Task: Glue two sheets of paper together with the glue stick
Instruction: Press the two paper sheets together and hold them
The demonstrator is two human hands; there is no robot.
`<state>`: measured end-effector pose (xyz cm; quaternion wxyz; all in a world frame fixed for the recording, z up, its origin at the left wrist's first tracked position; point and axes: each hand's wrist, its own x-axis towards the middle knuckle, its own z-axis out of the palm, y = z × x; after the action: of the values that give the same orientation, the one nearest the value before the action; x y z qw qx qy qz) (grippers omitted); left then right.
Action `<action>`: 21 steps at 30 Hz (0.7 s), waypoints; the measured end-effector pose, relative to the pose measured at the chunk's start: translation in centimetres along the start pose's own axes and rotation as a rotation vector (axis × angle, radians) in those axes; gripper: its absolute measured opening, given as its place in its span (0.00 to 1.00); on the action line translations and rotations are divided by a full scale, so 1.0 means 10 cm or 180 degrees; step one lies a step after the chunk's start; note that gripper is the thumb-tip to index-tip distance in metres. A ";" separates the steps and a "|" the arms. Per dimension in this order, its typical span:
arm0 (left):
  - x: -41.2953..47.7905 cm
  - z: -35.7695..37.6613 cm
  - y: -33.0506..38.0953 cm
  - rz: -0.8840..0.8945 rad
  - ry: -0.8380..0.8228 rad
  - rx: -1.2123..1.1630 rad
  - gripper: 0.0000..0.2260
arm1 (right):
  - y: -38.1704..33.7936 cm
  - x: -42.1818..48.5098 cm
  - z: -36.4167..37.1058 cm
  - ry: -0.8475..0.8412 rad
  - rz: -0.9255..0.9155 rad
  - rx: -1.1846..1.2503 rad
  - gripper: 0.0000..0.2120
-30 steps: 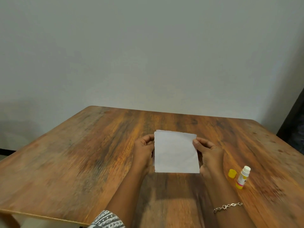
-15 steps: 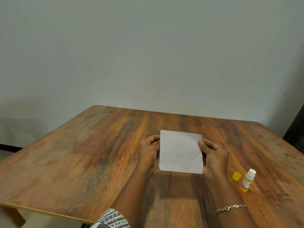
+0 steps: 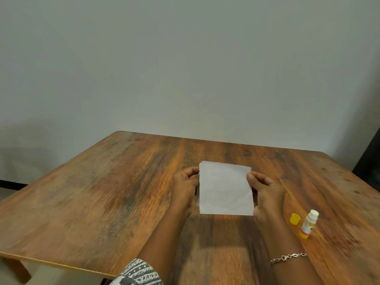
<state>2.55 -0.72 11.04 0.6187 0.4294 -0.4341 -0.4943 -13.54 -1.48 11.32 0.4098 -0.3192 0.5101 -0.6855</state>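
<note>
Hands (image 3: pixel 224 192) pinching flat white paper (image 3: pixel 225 191), woodgrain table (image 3: pixel 102 192)

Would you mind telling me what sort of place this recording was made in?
Probably a plain indoor room, home or office: a wood-grain table against a bare pale wall, holding only a glue stick and its yellow cap.

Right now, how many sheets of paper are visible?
1 clearly: the white paper, held above the table between the left hand and right hand. A second sheet may be hidden behind it.
</note>
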 end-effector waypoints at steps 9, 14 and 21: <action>0.01 0.03 -0.02 0.0030 0.0026 0.0051 0.11 | 0.00 0.00 -0.01 0.0043 0.0053 0.0026 0.05; -0.01 0.04 -0.02 0.0023 -0.0019 0.0047 0.11 | -0.01 -0.01 -0.02 0.0062 0.0035 0.0042 0.05; -0.03 0.06 -0.03 0.0005 -0.0034 0.0038 0.10 | 0.00 0.00 -0.01 0.0115 0.0021 0.0023 0.05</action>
<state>1.88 -0.56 10.90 0.6141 0.4301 -0.4408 -0.4936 -13.65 -1.41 11.26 0.4039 -0.3036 0.5160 -0.6917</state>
